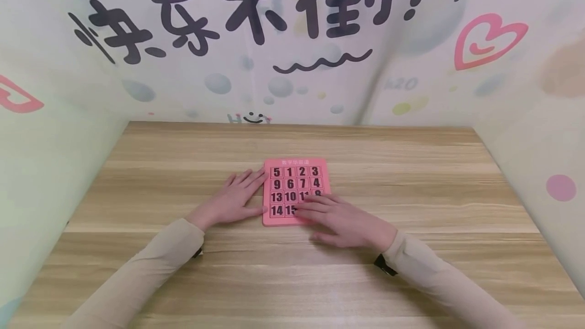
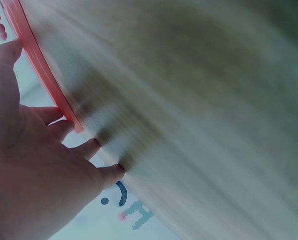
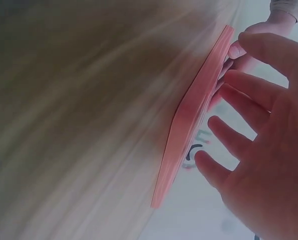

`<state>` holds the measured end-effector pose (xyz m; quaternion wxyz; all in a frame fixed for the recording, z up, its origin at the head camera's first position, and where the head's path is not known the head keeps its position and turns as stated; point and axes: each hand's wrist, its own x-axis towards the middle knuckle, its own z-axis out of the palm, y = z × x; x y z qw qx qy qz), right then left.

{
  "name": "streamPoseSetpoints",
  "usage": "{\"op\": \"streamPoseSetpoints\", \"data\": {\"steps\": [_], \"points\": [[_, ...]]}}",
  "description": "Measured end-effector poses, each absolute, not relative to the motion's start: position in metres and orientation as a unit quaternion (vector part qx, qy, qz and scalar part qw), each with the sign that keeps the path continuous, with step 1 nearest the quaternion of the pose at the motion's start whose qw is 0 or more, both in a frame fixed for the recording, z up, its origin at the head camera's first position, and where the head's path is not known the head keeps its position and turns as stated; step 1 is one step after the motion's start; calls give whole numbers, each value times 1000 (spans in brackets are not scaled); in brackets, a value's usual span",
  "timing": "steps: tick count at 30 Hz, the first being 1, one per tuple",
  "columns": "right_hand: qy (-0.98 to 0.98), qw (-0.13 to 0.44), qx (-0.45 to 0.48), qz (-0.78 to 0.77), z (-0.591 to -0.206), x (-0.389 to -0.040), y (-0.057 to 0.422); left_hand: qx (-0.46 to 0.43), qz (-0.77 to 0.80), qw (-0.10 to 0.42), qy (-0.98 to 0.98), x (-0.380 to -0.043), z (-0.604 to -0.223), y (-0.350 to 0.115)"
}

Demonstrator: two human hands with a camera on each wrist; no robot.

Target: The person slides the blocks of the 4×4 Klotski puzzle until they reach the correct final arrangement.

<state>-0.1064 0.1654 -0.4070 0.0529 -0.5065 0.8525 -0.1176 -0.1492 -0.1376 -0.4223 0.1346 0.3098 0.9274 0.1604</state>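
Observation:
A pink number sliding puzzle (image 1: 296, 162) lies flat on the wooden table in the head view. Its top row reads 5, 1, 2, 3, and the row below 9, 6, 7, 4. My left hand (image 1: 231, 199) rests along the puzzle's left side, thumb and fingertips against the frame; in the left wrist view its fingers (image 2: 53, 116) are spread at the pink edge. From the right, my right hand (image 1: 349, 221) reaches over the lower right corner with fingers extended, hiding the tiles right of 15. The right wrist view shows these fingers (image 3: 229, 137) spread beside the pink frame (image 3: 189, 117).
The wood-grain table (image 1: 434, 187) extends around the puzzle on all sides. A white printed backdrop (image 1: 311, 85) with large dark characters stands behind its far edge, and similar patterned walls close in both sides. Dark straps (image 1: 385, 265) show at the sleeve cuffs.

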Motion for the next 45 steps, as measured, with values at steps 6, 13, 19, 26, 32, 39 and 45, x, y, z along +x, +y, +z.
{"op": "streamPoseSetpoints", "data": {"steps": [6,13,19,26,32,39,45], "points": [[860,71,-496,-94,-408,-106,159,312,154,138,927,-150,-422,-137],[863,80,-490,-91,-410,-105,159,312,152,139,928,-150,-422,-137],[863,80,-489,-102,-408,-104,162,309,158,140,928,-150,-421,-138],[865,74,-484,-110,-406,-102,167,309,154,142,928,-150,-422,-138],[869,81,-477,-107,-408,-102,172,310,154,139,928,-150,-421,-138],[869,76,-477,-104,-407,-102,176,308,156,137,928,-150,-420,-138],[873,79,-471,-98,-408,-102,180,310,157,135,928,-150,-421,-137]]}}
